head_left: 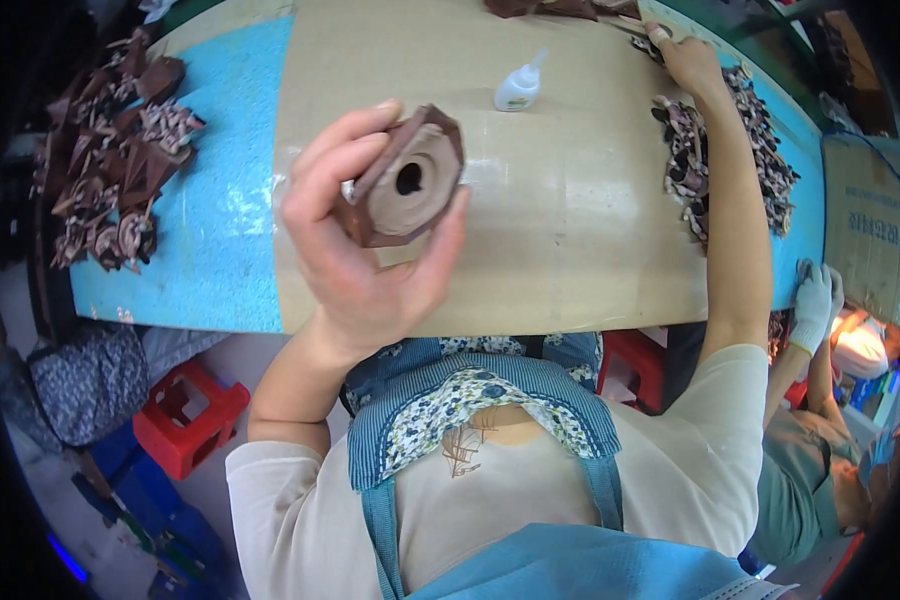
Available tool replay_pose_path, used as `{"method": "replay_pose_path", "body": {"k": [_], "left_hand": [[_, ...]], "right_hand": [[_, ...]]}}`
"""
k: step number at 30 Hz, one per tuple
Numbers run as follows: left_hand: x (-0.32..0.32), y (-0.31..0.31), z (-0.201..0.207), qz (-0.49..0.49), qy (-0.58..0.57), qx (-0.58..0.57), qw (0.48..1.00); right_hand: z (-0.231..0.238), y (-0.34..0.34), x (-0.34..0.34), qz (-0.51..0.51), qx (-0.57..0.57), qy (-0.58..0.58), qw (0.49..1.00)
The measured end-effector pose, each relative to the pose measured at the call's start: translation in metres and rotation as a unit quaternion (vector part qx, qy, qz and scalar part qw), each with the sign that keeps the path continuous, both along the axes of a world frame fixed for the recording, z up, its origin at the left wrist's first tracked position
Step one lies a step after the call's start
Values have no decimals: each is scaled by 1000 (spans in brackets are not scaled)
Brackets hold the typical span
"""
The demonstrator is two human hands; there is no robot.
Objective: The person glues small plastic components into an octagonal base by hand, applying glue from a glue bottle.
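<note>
My left hand (pixel 355 245) holds up a brown hexagonal piece (pixel 405 180) with a round tan face and a dark hole in its middle, raised above the cardboard-covered table (pixel 530 230). My right hand (pixel 685 60) is stretched out to the far right side of the table, resting on a pile of small brown and patterned pieces (pixel 695 160). Whether its fingers pinch one of those pieces I cannot tell. A small white glue bottle (pixel 520 88) lies on the cardboard beyond the held piece.
A heap of finished brown folded pieces (pixel 115 150) lies on the blue table surface at left. A red plastic stool (pixel 185 415) stands below the table at left. Another person's gloved hand (pixel 815 300) rests at the table's right edge.
</note>
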State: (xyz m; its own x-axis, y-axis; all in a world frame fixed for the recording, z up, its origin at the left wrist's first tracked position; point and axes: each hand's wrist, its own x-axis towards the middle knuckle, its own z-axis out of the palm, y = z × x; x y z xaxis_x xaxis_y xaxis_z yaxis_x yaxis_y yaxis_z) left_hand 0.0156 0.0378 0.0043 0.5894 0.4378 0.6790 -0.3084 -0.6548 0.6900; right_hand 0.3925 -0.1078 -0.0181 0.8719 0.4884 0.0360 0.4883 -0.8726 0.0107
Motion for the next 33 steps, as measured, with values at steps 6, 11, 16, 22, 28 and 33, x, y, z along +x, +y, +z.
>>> {"method": "replay_pose_path", "body": {"k": [6,11,16,22,28,33], "left_hand": [[11,-16,-3,28,-56,12,998],[9,-20,-7,56,-112,8,992],[7,-18,-7,79,-145,4,986],[5,-8,-2,117,-184,62,974],[1,0,1,123,-212,81,966],[1,0,0,124,-233,83,961]], "right_hand": [[-9,-10,-21,-3,265,87,960],[29,-15,-79,67,490,173,852],[52,-40,-130,100,524,194,823],[45,-54,-185,128,571,341,736],[36,-42,-227,129,557,430,698],[36,-32,-245,137,561,476,663]]}}
